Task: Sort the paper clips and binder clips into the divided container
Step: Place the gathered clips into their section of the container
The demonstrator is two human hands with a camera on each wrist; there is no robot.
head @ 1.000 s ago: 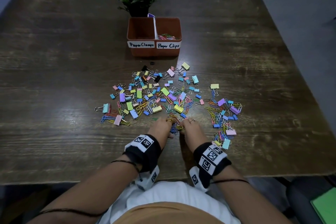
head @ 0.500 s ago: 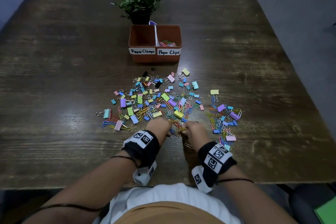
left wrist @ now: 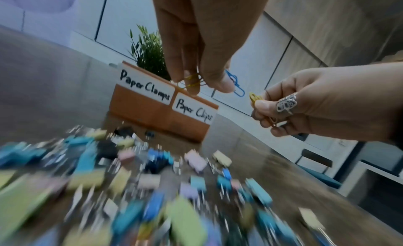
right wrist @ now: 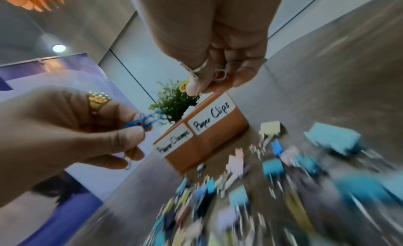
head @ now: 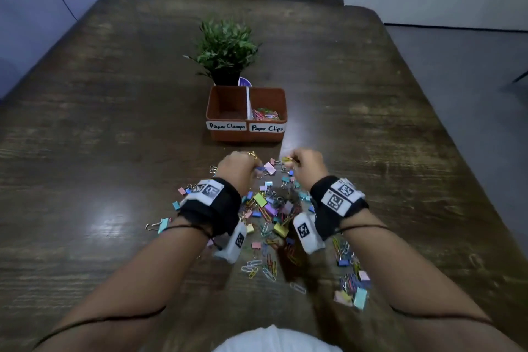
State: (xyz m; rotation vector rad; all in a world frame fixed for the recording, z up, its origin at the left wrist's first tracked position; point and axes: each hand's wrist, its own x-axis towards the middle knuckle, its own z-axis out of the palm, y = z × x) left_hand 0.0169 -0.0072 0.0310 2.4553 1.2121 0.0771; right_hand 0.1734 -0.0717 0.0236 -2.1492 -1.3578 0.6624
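Ahead, both the left hand (head: 239,166) and right hand (head: 306,164) pinch paper clips (left wrist: 234,83) near the box (head: 245,134), its "Paper Clips" half holding clips, "Paper Clamps" half bare.

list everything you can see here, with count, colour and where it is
divided container: one, brown, mid-table, labelled Paper Clamps left, Paper Clips right
paper clips in container: several, mixed colours, right compartment
clip pile: many binder and paper clips, pastel, on table between the wrists
plant: one, green, behind container
table: one, dark wood
left hand: pinching blue and yellow paper clips
right hand: pinching yellow paper clips
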